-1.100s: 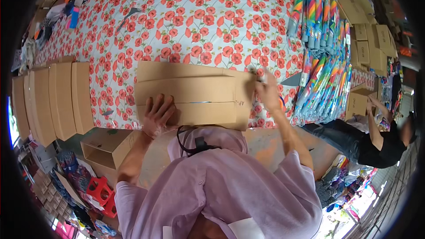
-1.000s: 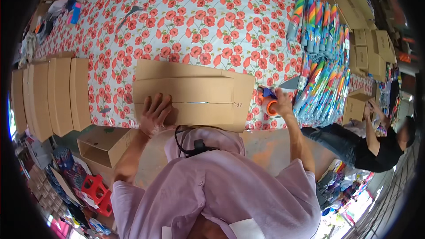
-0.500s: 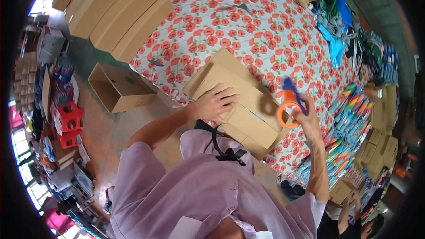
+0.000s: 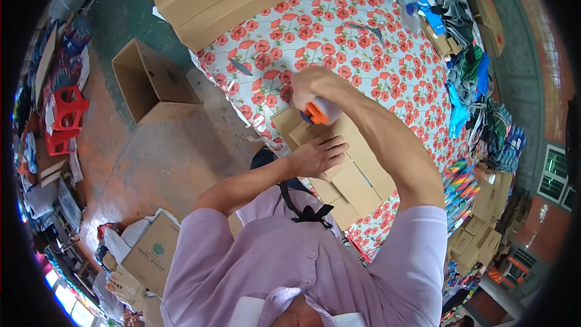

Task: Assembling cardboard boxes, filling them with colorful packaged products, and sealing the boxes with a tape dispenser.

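The right hand (image 4: pixel 307 86), blurred, has its fingers clasped around an orange tape dispenser (image 4: pixel 319 112), over the box's eleven o'clock end. The left hand (image 4: pixel 316 158) rests on the cardboard box (image 4: pixel 361 166), fingers outstretched and ungripping. The box lies on the flowered counter (image 4: pixel 339 54). From it, an open carton (image 4: pixel 171 79) sits at ten o'clock, rainbow-coloured packets (image 4: pixel 460 186) at three.

On my remote feed I log: floor (image 4: pixel 169 172) green at 10 o'clock, worn orange-grey at 9; red stool (image 4: pixel 77 106), 9; reddish wall (image 4: pixel 541 224), 4; window (image 4: pixel 554 171), 3; bright panes (image 4: pixel 65 295), 8.
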Available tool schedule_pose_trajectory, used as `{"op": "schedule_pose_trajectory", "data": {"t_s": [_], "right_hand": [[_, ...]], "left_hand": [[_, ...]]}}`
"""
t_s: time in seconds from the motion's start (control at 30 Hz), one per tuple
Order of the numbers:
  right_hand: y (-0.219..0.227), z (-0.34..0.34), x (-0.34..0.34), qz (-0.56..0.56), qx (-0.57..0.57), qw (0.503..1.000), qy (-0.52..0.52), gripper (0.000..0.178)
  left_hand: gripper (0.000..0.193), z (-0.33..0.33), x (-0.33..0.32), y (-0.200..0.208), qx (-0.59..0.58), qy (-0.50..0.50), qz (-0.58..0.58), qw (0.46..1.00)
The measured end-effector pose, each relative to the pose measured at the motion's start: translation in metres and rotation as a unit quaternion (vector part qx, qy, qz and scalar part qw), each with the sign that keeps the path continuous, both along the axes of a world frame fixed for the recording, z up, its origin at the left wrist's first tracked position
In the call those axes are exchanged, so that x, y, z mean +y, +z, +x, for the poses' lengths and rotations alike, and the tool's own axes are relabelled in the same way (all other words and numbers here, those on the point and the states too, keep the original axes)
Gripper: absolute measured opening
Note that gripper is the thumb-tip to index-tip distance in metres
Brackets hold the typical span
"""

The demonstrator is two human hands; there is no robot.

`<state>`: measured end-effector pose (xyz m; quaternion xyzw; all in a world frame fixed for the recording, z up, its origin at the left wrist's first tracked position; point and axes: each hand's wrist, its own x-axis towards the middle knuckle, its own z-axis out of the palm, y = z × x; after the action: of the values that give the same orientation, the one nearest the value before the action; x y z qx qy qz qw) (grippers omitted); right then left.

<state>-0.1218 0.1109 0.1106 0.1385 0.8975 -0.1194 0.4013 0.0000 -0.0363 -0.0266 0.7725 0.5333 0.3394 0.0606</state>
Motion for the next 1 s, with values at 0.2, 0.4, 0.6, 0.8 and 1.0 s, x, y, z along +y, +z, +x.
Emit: {"op": "schedule_pose_trajectory", "data": {"t_s": [0.2, 0.4, 0.6, 0.8, 1.0], "right_hand": [[-0.001, 0.012, 0.006, -0.015, -0.078, 0.993, 0.082, 0.029], [0.009, 0.144, 0.014, -0.051, 0.22, 0.974, 0.033, 0.026], [0.052, 0.31, 0.013, -0.014, 0.366, 0.93, -0.034, 0.03], [0.034, 0.428, 0.005, 0.018, 0.362, 0.927, -0.097, 0.038], [-0.014, 0.445, 0.004, 0.005, 0.389, 0.916, -0.095, 0.047]], "left_hand": [[0.07, -0.004, 0.006, 0.01, 0.038, -0.021, -0.033, 0.999], [0.077, 0.009, -0.002, -0.019, 0.053, -0.033, -0.099, 0.993], [0.074, 0.003, 0.001, 0.003, 0.124, -0.026, -0.106, 0.986], [0.074, 0.016, 0.006, 0.025, 0.141, -0.012, -0.127, 0.982], [0.076, 0.025, -0.019, 0.003, 0.119, 0.002, -0.113, 0.986]]}}
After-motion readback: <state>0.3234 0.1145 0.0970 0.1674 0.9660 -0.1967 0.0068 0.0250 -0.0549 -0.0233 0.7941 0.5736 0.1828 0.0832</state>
